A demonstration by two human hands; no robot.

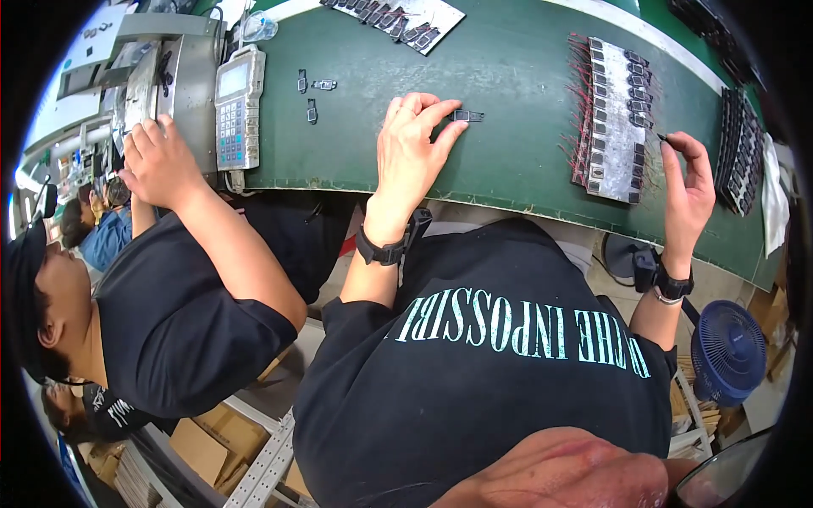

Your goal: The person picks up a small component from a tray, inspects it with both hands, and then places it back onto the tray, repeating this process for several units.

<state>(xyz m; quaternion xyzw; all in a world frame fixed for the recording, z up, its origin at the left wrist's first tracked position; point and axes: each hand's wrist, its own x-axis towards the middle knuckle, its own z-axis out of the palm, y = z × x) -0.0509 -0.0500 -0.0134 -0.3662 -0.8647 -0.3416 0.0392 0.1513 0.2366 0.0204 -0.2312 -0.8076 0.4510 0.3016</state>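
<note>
My left hand is over the middle of the green tabletop. Its thumb and index finger close on the near end of a small black rectangular part, which lies flat on or just above the surface. Off to the right, my right hand pinches a small dark piece between thumb and fingertips; thin wires hang beside it, and its exact kind is hard to make out. Those fingertips are at the right edge of a pale metal plate lined with rows of small black parts with thin red wires.
Three more small black parts, one of them here, lie left of my left hand. A grey keypad unit stands by a co-worker's hand. Another loaded plate is at the far edge. Black stacked strips and a blue fan are at right.
</note>
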